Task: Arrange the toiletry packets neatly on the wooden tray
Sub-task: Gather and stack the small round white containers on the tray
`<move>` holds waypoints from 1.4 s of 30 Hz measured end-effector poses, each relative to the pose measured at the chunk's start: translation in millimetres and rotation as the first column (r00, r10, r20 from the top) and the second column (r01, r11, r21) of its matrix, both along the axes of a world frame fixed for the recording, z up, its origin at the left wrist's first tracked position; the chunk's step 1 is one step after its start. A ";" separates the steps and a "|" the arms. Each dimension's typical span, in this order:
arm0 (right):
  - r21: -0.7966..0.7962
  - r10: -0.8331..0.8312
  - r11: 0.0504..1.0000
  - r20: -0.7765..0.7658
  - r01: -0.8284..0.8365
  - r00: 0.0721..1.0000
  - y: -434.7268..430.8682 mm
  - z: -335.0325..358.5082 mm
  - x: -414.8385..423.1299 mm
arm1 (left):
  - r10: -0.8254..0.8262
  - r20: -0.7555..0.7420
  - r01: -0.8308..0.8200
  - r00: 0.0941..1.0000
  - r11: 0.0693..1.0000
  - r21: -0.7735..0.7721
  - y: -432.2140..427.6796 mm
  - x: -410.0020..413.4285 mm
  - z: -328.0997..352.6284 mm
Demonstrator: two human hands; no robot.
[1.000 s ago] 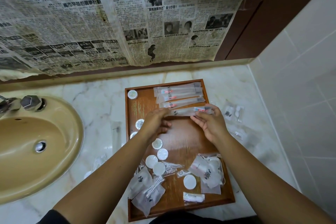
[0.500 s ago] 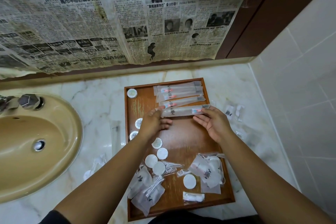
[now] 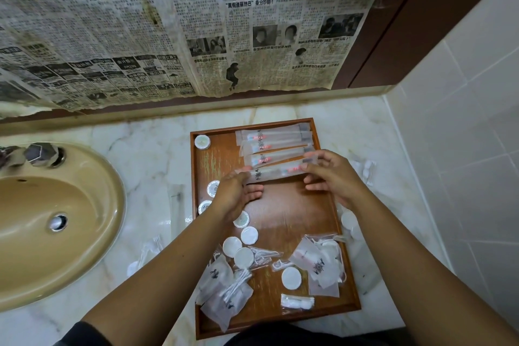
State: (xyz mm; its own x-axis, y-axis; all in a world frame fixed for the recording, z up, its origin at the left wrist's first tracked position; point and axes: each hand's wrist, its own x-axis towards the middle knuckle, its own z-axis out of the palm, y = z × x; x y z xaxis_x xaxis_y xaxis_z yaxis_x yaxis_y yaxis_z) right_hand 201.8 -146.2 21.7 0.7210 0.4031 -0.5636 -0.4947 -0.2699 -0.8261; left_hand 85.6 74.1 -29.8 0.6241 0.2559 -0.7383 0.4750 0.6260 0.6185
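Long packet [image 3: 276, 172] edges toward packet row [image 3: 273, 140] beyond hands; left hand [image 3: 237, 192], right hand [image 3: 332, 177] pinch its ends; slippery film may skew over neighbours.

Both my forearms reach forward and converge, hands facing each other. My left hand [image 3: 234, 195] pinches the left end of a long packet [image 3: 276, 173] between thumb and fingers [image 3: 254, 194]. My right hand [image 3: 332, 178] pinches the other end, with its fingers loosely spread.
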 end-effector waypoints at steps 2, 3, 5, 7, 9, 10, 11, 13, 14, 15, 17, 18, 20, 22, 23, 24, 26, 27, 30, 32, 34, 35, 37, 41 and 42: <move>-0.007 0.005 1.000 0.033 -0.005 0.999 -0.5 0.0 2.1 | -0.006 0.003 0.006 1.000 1.000 0.005 0.1 -1.4 0.6; -0.032 0.014 0.999 0.052 -0.012 0.999 -1.2 -0.4 3.0 | -0.010 0.005 0.010 1.000 1.000 0.008 -0.4 -2.5 1.6; -0.104 0.047 0.994 0.096 -0.037 0.994 -3.3 -4.3 5.5 | -0.022 0.000 0.022 1.000 0.999 0.039 -1.6 -4.5 3.2; -0.214 0.107 0.974 0.168 -0.069 0.980 -5.9 -6.7 8.1 | -0.056 -0.019 0.058 0.998 0.986 0.157 -2.3 -6.3 4.7; -0.294 0.180 0.950 0.224 -0.110 0.958 -8.5 -3.3 11.8 | -0.101 -0.061 0.117 0.993 0.916 0.384 -1.5 -6.3 3.6; -0.298 0.203 0.946 0.235 -0.129 0.951 -9.3 0.6 14.2 | -0.118 -0.082 0.143 0.990 0.850 0.507 -0.9 -6.5 3.4; -0.291 0.222 0.945 0.244 -0.147 0.944 -9.0 6.1 17.2 | -0.124 -0.094 0.156 0.988 0.775 0.612 -0.3 -7.1 3.2; -0.288 0.261 0.940 0.267 -0.182 0.928 -6.5 16.1 23.0 | -0.139 -0.104 0.169 0.985 0.616 0.769 -2.2 -9.2 6.8; -0.289 0.277 0.937 0.273 -0.197 0.921 -5.0 18.6 25.0 | -0.155 -0.098 0.165 0.983 0.512 0.843 -3.7 -10.2 8.0; -0.286 0.290 0.935 0.277 -0.210 0.916 -3.8 19.9 25.8 | -0.186 -0.090 0.158 0.978 0.389 0.908 -5.3 -10.6 8.0; -0.297 0.318 0.927 0.299 -0.229 0.900 -2.0 17.6 24.1 | -0.303 -0.057 0.125 0.951 0.208 0.970 -9.1 -8.1 7.2; -0.309 0.331 0.922 0.310 -0.235 0.891 -1.5 15.8 22.4 | -0.378 -0.053 0.122 0.924 0.163 0.979 -11.0 -5.2 5.9; -0.313 0.335 0.920 0.319 -0.235 0.886 0.0 13.6 19.1 | -0.498 -0.081 0.154 0.864 0.108 0.982 -13.6 1.1 1.7; -0.304 0.331 0.925 0.343 -0.230 0.879 1.0 13.5 16.7 | -0.548 -0.114 0.167 0.829 0.048 0.985 -16.9 4.1 -1.8; -0.302 0.332 0.926 0.362 -0.227 0.871 1.2 14.8 16.2 | -0.556 -0.122 0.166 0.822 0.028 0.986 -18.2 4.3 -2.8; -0.303 0.332 0.927 0.380 -0.223 0.863 0.5 16.2 16.2 | -0.561 -0.125 0.167 0.818 0.023 0.986 -18.6 3.6 -3.2; -0.309 0.345 0.924 0.419 -0.225 0.840 -1.2 20.9 15.8 | -0.583 -0.107 0.155 0.806 0.033 0.987 -20.1 -0.1 -2.4; -0.321 0.365 0.917 0.437 -0.237 0.822 -1.2 23.3 15.9 | -0.591 -0.092 0.145 0.802 0.042 0.989 -21.2 -1.8 -1.3; -0.332 0.401 0.905 0.451 -0.267 0.798 -2.0 28.1 16.2 | -0.607 -0.076 0.167 0.791 0.093 0.982 -23.0 -3.2 4.2; -0.310 0.410 0.905 0.456 -0.290 0.790 -0.3 29.7 16.4 | -0.619 -0.060 0.171 0.783 0.121 0.978 -25.9 -1.5 8.6; -0.296 0.423 0.902 0.455 -0.315 0.784 1.9 28.2 15.1 | -0.634 -0.038 0.181 0.772 0.162 0.970 -29.0 3.9 13.4; -0.279 0.422 0.904 0.461 -0.324 0.780 3.9 26.8 13.9 | -0.639 -0.018 0.193 0.769 0.204 0.960 -30.5 7.5 14.9; -0.256 0.433 0.901 0.484 -0.350 0.760 9.2 23.6 10.5 | -0.649 0.029 0.223 0.760 0.303 0.927 -33.1 16.5 18.6; -0.249 0.418 0.908 0.498 -0.337 0.760 10.9 20.7 7.2 | -0.682 0.076 0.300 0.728 0.416 0.859 -33.9 31.1 22.3; -0.241 0.408 0.913 0.497 -0.330 0.766 8.7 21.4 7.9 | -0.690 0.074 0.324 0.720 0.429 0.843 -32.1 32.4 23.2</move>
State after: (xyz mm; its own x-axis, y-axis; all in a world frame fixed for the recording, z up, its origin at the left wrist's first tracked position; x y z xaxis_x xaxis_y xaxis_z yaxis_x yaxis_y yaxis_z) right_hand 209.8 -137.5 43.1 0.7301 0.6508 -0.2084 0.1665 -0.4652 -0.8694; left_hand 118.0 41.9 -6.6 0.9853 0.1099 -0.1310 0.1655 -0.4198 0.8924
